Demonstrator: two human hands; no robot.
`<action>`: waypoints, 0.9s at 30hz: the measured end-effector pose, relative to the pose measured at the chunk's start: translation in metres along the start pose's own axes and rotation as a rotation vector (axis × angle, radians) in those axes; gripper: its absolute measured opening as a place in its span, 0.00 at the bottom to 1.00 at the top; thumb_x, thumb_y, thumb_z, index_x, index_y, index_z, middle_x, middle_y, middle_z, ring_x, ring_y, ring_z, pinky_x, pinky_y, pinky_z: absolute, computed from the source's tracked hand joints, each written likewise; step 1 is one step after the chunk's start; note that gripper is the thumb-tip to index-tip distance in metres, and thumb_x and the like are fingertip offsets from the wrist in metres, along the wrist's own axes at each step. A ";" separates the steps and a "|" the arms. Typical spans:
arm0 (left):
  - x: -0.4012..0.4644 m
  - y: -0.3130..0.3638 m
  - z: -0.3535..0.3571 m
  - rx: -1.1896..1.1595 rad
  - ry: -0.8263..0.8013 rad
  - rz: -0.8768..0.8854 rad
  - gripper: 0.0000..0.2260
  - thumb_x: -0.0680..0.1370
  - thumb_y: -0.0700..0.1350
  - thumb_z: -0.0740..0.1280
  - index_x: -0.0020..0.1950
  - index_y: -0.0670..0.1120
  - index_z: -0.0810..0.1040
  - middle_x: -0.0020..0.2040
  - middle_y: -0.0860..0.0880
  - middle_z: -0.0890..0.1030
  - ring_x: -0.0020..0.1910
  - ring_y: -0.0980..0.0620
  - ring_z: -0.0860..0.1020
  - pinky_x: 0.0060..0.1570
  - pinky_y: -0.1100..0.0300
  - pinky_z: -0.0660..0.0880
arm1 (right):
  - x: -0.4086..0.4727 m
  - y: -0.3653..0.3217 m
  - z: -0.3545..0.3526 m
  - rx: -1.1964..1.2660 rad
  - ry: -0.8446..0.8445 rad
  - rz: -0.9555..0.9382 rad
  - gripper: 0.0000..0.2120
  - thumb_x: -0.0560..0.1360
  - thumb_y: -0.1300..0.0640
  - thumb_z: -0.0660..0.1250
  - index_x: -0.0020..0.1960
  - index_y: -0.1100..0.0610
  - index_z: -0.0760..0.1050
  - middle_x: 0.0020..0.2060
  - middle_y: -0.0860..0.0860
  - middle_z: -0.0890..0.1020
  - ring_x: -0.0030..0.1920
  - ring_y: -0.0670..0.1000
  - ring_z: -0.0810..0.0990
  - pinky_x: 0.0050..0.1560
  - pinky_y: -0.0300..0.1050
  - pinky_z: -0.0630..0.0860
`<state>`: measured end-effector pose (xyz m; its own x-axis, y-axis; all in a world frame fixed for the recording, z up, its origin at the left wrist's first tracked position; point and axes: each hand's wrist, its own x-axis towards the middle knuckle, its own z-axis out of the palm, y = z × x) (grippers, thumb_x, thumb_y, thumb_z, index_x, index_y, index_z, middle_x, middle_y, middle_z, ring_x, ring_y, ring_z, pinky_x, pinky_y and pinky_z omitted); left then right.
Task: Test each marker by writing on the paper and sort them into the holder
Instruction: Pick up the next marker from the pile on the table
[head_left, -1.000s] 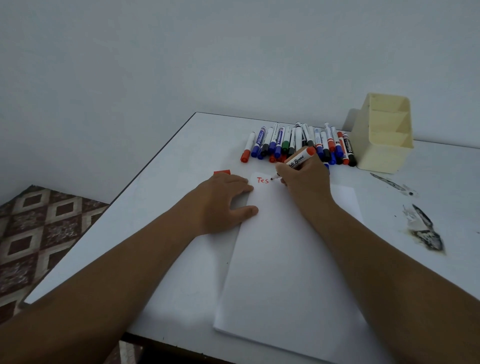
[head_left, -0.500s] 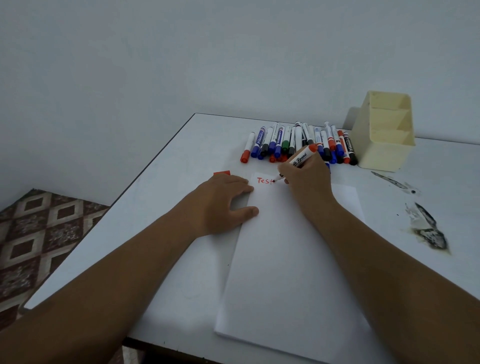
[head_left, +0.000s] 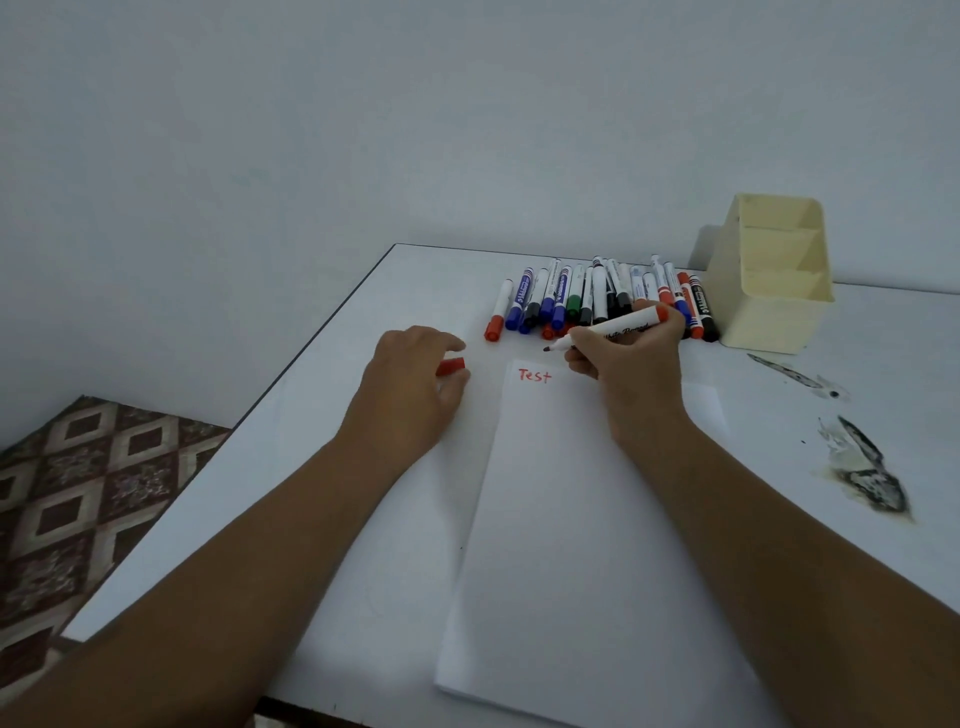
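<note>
We are looking at what seems a plain home room: a white desk (head_left: 337, 467) is standing against a bare pale wall (head_left: 363, 130), with patterned diamond floor tiles (head_left: 78, 493) showing at near left.

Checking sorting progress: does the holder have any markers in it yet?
No, the cream holder shows three bare compartments, with the markers lying beside it.

- Plain pale wall (head_left: 363, 130) behind, evenly and dimly lit.
- White worktop (head_left: 363, 493) with dark edge; dark scuffed stains (head_left: 867, 478) at right.
- Floor (head_left: 78, 493) lower left: brown diamond-pattern tiles.
</note>
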<state>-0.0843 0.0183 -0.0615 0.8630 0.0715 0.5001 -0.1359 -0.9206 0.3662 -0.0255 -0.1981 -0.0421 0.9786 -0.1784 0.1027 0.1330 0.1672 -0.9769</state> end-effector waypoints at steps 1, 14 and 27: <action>0.002 -0.001 0.001 0.038 -0.007 -0.044 0.15 0.79 0.50 0.68 0.65 0.49 0.78 0.61 0.50 0.78 0.63 0.46 0.70 0.59 0.57 0.68 | 0.000 0.000 0.000 0.015 -0.011 0.009 0.26 0.74 0.66 0.75 0.61 0.52 0.64 0.48 0.62 0.82 0.39 0.58 0.87 0.44 0.52 0.85; 0.007 -0.001 -0.001 -0.115 -0.071 -0.173 0.05 0.80 0.48 0.68 0.52 0.52 0.84 0.48 0.55 0.83 0.49 0.54 0.77 0.50 0.57 0.74 | -0.008 -0.003 -0.004 0.127 -0.192 -0.048 0.08 0.79 0.69 0.67 0.56 0.62 0.72 0.50 0.65 0.83 0.45 0.61 0.87 0.48 0.52 0.85; 0.004 0.011 -0.008 -0.142 -0.098 -0.070 0.07 0.81 0.45 0.65 0.52 0.51 0.83 0.45 0.55 0.82 0.45 0.55 0.77 0.48 0.53 0.75 | -0.014 -0.005 -0.005 0.029 -0.300 -0.094 0.06 0.77 0.69 0.70 0.51 0.61 0.76 0.45 0.62 0.85 0.44 0.59 0.88 0.46 0.50 0.85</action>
<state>-0.0865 0.0120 -0.0495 0.9153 0.0890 0.3929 -0.1354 -0.8506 0.5080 -0.0410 -0.2010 -0.0392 0.9639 0.0986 0.2473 0.2254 0.1922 -0.9551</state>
